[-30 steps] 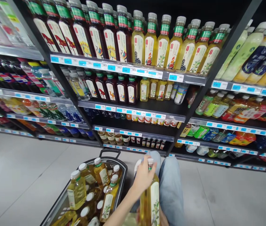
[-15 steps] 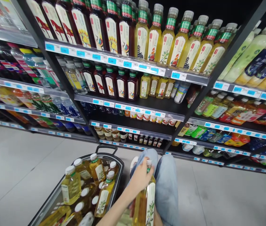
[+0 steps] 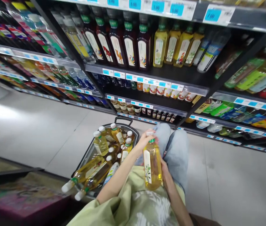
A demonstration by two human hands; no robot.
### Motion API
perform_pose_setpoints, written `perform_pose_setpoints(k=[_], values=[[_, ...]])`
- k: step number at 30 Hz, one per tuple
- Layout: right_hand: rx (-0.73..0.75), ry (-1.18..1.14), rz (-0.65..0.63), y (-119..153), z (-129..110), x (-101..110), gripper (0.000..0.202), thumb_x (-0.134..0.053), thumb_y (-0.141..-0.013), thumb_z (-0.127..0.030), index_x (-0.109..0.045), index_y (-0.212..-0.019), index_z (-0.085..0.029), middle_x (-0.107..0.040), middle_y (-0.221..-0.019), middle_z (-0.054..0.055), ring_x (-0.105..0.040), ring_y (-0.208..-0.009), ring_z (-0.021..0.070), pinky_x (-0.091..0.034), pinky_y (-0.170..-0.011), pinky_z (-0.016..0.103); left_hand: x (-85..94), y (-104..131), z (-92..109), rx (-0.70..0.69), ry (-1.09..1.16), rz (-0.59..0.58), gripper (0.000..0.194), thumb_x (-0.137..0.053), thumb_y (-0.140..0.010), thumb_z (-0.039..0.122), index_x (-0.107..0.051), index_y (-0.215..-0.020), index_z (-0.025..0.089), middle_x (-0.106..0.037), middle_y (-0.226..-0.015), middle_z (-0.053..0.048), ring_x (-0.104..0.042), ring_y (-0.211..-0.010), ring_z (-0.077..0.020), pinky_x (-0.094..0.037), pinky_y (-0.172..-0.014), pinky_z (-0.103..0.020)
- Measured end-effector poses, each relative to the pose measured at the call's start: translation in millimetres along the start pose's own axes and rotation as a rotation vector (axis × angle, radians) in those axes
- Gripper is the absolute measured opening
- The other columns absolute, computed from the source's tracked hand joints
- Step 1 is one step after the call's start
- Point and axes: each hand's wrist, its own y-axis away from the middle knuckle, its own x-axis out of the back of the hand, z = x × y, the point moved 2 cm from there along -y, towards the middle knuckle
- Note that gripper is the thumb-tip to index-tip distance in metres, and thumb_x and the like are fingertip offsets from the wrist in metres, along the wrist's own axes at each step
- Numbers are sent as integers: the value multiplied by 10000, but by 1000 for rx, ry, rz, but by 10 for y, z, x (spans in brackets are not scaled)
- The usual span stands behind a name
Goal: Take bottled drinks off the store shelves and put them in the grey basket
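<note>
Bottle [image 3: 155, 166]: held above the lap, just in front of the light-green shirt [image 3: 135, 197].
Left grip: left hand [image 3: 146, 140] closed round the cap and neck.
Right grip: right hand [image 3: 166, 172] curled round the lower body, fingers mostly hidden behind it.
Basket edge: black basket [image 3: 88, 160] just beside the left forearm [image 3: 119, 179]; two lying bottles [image 3: 89, 168] jut past its near end.
Shelf edge: lowest shelf lip [image 3: 146, 120] beyond the knees, well apart from the bottle.
Open room: pale floor [image 3: 227, 175] stretches right of the jeans [image 3: 177, 153] and left of the basket.
Bottle condition: transparent, yellow contents, green neck band, pale label with leafy print; cap end toward the knees, base toward the shirt.
</note>
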Motion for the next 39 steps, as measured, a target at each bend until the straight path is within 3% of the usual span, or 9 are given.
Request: perform_pose_setpoints(k=[3,6,13,18,23,28,32,36,39], values=[[-50,7,-65,-26,88,46,489,-929,-621,-586,-729,-868,-215,-808,-1003,99,-739,-1079,314,-634,-811,443,15,-26,-66,25,-26,19,473,-823,-715,415,-576,-1048,187,-749,-777,-15,-747,-684,-206,-567,-678,-302],[-45,15,-104,-38,142,53,462,-901,-626,-585,-721,-829,-211,-802,-1048,115,-730,-1112,308,-615,-828,441,-14,-61,-141,36,-80,91,416,-815,-737,365,-559,-1009,184,-750,-807,-14,-740,-652,-186,-561,-632,-277],[-148,-37,-171,-54,143,85,513,-956,-510,-553,-730,-844,-237,-807,-1005,102,-718,-1146,340,-641,-878,505,-61,-48,-158,17,-178,85,397,-815,-759,329,-552,-1023,193,-754,-863,-16,-738,-685,-172,-563,-665,-275],[-208,-54,-211,-71,180,98,491,-948,-511,-544,-718,-825,-245,-806,-936,91,-707,-1177,344,-636,-921,509,32,-50,-161,-65,-451,185,335,-801,-751,325,-623,-1000,187,-765,-847,-19,-730,-817,-204,-546,-775,-294],[-210,-51,-203,-77,203,104,452,-911,-590,-543,-716,-870,-246,-804,-966,103,-712,-1155,333,-630,-916,515,52,-59,-200,-72,-506,184,293,-732,-810,387,-612,-994,194,-767,-848,-34,-714,-837,-221,-519,-794,-313],[-184,-22,-168,-60,166,99,511,-888,-632,-607,-752,-930,-215,-817,-966,102,-742,-1081,340,-631,-893,504,125,9,-158,-103,-321,273,420,-823,-739,444,-600,-991,192,-714,-785,-5,-683,-765,-191,-506,-749,-290],[-95,26,-270,-20,72,39,643,-951,-613,-433,-754,-1184,-212,-817,-1105,86,-748,-1069,303,-616,-903,433,331,152,-82,-72,-89,249,435,-889,-647,401,-536,-807,204,-615,-648,51,-606,-609,-134,-461,-630,-243],[-67,50,-400,1,6,-57,697,-922,-681,-419,-706,-1314,-222,-780,-1245,103,-751,-1050,274,-605,-883,384,625,447,2,-145,102,316,351,-852,-608,289,-546,-754,199,-611,-618,50,-612,-607,-138,-476,-619,-247],[-107,65,-358,-27,43,-80,603,-845,-780,-518,-701,-1303,-256,-779,-1249,101,-773,-975,267,-619,-808,389,804,740,67,-233,180,393,297,-820,-606,234,-558,-741,197,-640,-685,35,-650,-686,-154,-514,-681,-269]])
